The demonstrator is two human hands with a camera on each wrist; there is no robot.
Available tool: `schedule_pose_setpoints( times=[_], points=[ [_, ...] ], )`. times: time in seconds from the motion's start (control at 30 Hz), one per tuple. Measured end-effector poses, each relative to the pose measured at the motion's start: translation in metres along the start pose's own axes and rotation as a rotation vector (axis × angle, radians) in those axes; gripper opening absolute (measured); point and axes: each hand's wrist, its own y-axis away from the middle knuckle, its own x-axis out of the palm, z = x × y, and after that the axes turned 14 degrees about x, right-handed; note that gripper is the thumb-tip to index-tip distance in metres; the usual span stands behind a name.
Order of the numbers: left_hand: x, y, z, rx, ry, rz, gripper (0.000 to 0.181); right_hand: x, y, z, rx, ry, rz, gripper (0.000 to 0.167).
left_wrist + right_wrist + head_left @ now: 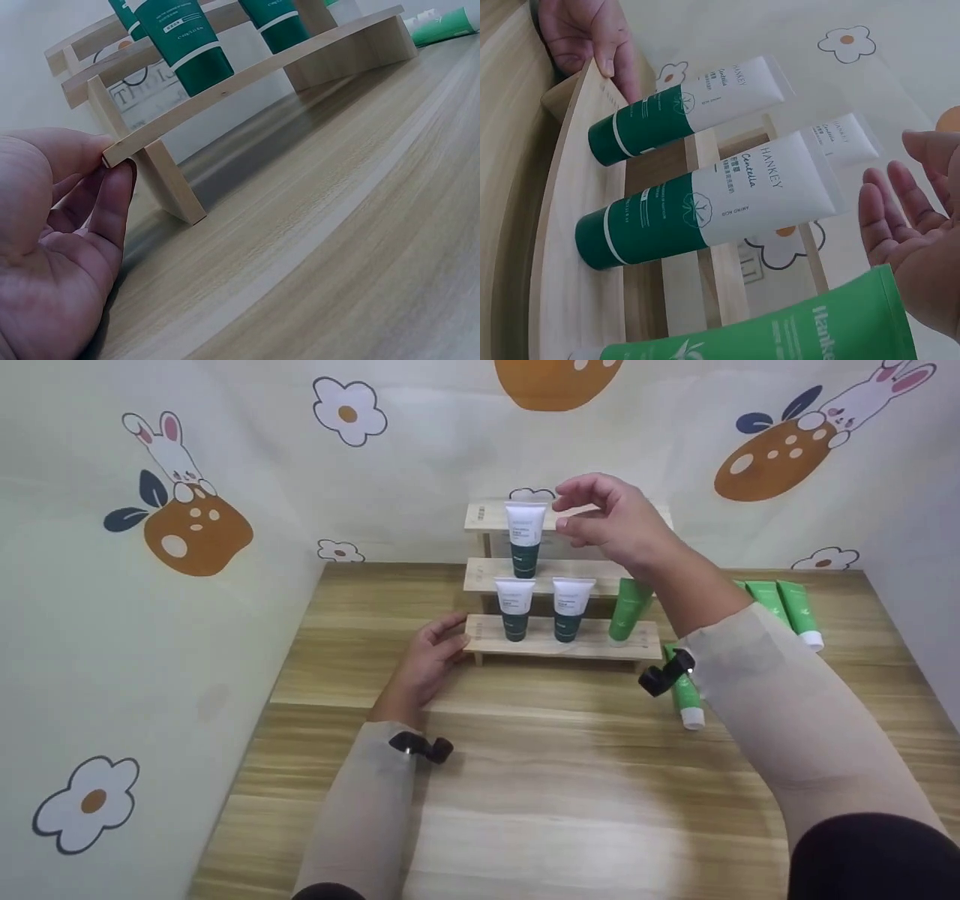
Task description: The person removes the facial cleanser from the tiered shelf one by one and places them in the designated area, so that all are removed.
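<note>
A three-step wooden display stand (480, 577) holds several squeeze tubes standing on their caps. On its lowest step are two white-and-dark-green tubes (515, 610) and a bright green tube (628, 611). Another white-and-dark-green tube (525, 540) is upright on the middle step. My left hand (56, 232) pinches the left end of the lowest step between thumb and fingers. Just right of the middle-step tube, my right hand (619, 521) is raised with fingers apart and nothing in them; in the right wrist view a gap shows between its fingers and that tube (844, 142).
Green tubes with white caps (799, 615) lie on the wooden table (360, 607) to the right of the stand. Nearer, one more green tube (688, 697) lies partly behind my right wrist camera. A patterned cloth (420, 472) hangs behind and at the sides.
</note>
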Motion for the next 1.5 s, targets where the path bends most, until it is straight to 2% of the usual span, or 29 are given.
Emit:
schedule_pose_setpoints(
  times=[0.13, 0.4, 0.57, 0.93, 1.23, 1.5],
  points=[
    [0.0, 0.0, 0.001, 0.007, 0.013, -0.009, 0.051, 0.005, -0.007, 0.006, 0.025, 0.068, 0.014, 0.043],
    [0.0, 0.0, 0.003, 0.013, 0.022, -0.012, 0.052, 0.016, -0.015, 0.011, 0.025, 0.097, 0.036, 0.042],
    [-0.001, 0.001, 0.002, 0.006, 0.024, -0.01, 0.053, 0.02, -0.016, 0.011, 0.046, 0.153, 0.036, 0.04],
    [0.0, 0.002, -0.002, 0.001, 0.01, 0.011, 0.053, 0.025, -0.015, 0.013, 0.099, 0.232, -0.068, 0.031],
    [-0.001, -0.001, 0.001, 0.006, 0.021, 0.017, 0.053, 0.003, -0.005, 0.007, 0.127, 0.242, -0.106, 0.03],
    [-0.001, 0.0, 0.001, 0.005, 0.011, 0.022, 0.054, -0.03, 0.007, -0.015, 0.156, 0.176, -0.149, 0.034]
  ],
)
